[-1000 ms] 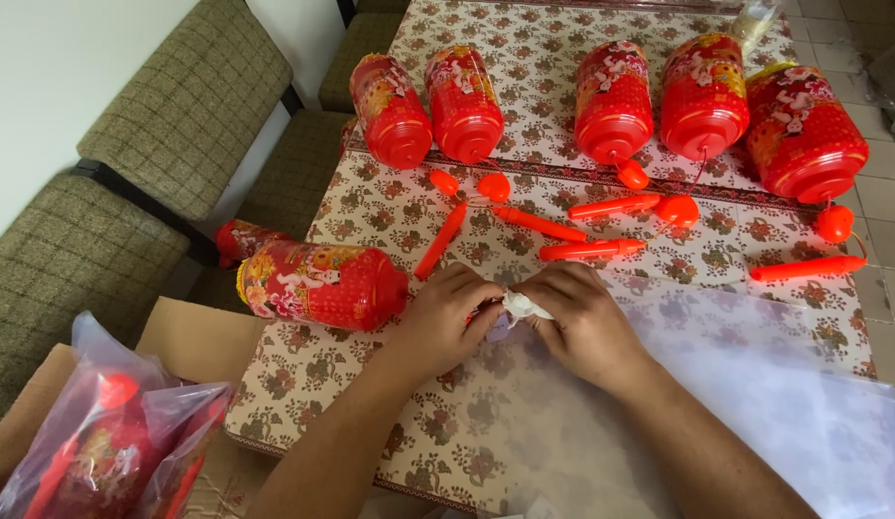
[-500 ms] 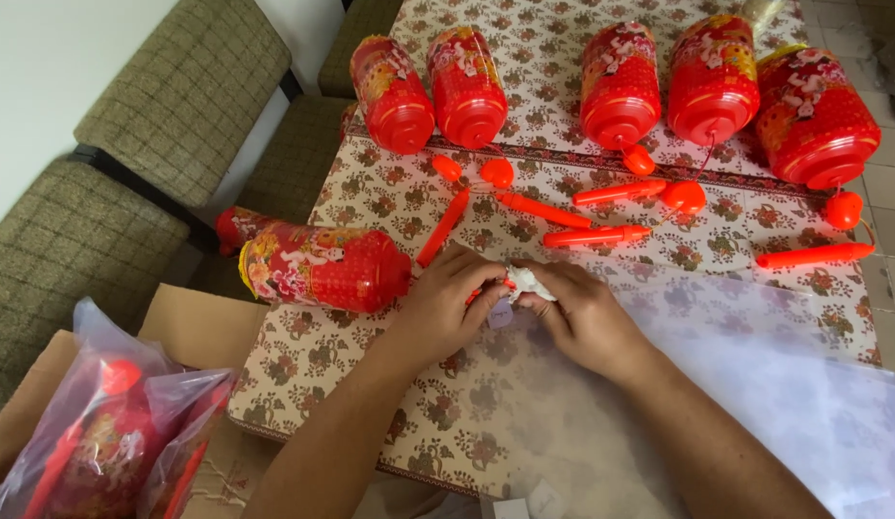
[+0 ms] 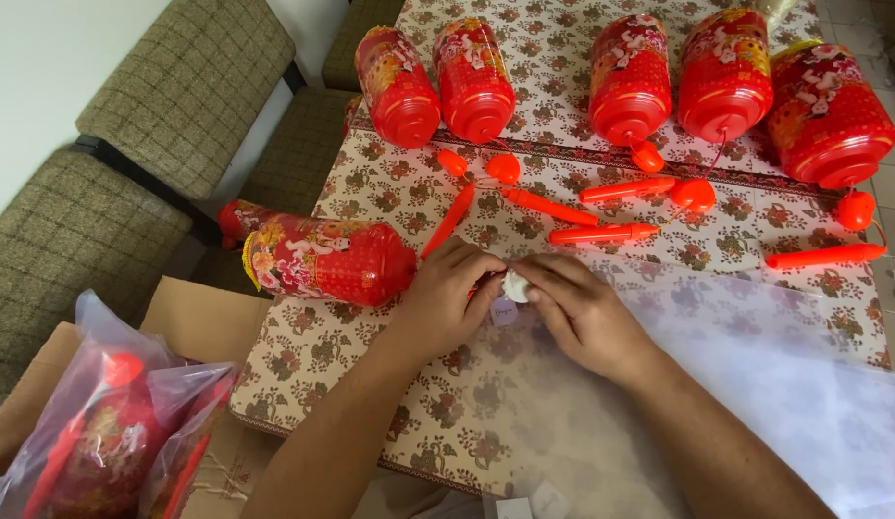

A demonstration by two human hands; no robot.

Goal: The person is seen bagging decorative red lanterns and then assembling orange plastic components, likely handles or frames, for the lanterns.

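Both hands meet over a table with a floral cloth (image 3: 409, 384). My left hand (image 3: 449, 293) and my right hand (image 3: 580, 309) pinch a small white object (image 3: 516, 285) between their fingertips. A small pale tag hangs just below it. A clear plastic bag (image 3: 755, 394) lies under my right forearm. A red lantern (image 3: 323, 259) lies on its side just left of my left hand. A red stick (image 3: 447, 221) lies just beyond my left hand.
Several red lanterns (image 3: 628, 82) stand in a row at the far side, with red sticks (image 3: 601, 234) and round knobs (image 3: 695, 194) in front. A bagged lantern (image 3: 111, 442) sits in a cardboard box (image 3: 193, 322) at lower left. Checked chairs (image 3: 130, 144) stand to the left.
The hands stay together on the small white object, with only slight finger motion. The view has shifted a little.
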